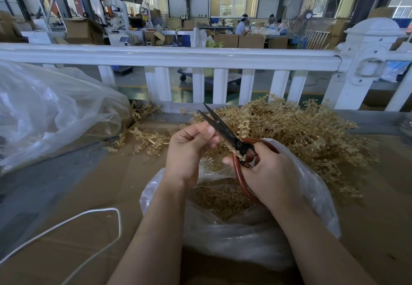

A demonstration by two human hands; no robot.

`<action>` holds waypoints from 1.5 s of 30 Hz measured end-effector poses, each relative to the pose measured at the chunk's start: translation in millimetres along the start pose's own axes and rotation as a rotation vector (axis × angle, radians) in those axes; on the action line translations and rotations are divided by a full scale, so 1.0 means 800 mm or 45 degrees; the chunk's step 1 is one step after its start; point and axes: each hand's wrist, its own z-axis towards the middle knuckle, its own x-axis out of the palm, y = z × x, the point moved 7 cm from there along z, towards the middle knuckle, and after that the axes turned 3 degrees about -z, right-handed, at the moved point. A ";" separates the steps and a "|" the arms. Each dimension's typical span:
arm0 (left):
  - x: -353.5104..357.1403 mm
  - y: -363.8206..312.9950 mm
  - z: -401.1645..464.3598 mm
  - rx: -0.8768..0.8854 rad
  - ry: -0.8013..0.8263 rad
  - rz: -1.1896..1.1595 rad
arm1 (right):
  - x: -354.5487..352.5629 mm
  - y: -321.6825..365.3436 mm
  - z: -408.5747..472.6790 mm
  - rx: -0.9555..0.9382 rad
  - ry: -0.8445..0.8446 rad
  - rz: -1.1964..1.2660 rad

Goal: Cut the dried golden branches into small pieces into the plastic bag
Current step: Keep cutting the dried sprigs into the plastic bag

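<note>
My right hand (267,175) grips the red handles of black-bladed scissors (220,126), blades parted and pointing up and away. My left hand (189,148) pinches a thin golden branch piece (234,151) that lies at the base of the blades. Directly below both hands an open clear plastic bag (256,235) holds several small golden cut pieces (220,197). A large heap of dried golden branches (301,133) lies on the cardboard-covered table behind and right of my hands.
A big crumpled clear plastic sheet (51,111) fills the left. Loose golden sprigs (145,137) lie between it and my hands. A white cord (89,215) loops at lower left. A white railing (178,57) borders the table's far edge.
</note>
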 end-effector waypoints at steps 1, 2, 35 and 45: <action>0.001 0.000 -0.001 -0.017 -0.003 0.001 | 0.000 0.000 0.000 -0.006 0.001 0.001; 0.001 0.001 -0.002 -0.039 -0.008 0.005 | 0.000 0.000 0.000 -0.011 0.008 -0.002; 0.001 0.014 -0.001 -0.325 -0.024 -0.239 | 0.013 -0.044 0.003 0.346 -0.066 0.433; 0.014 0.009 -0.004 -0.196 0.061 -0.050 | 0.017 -0.042 0.003 0.413 0.006 0.782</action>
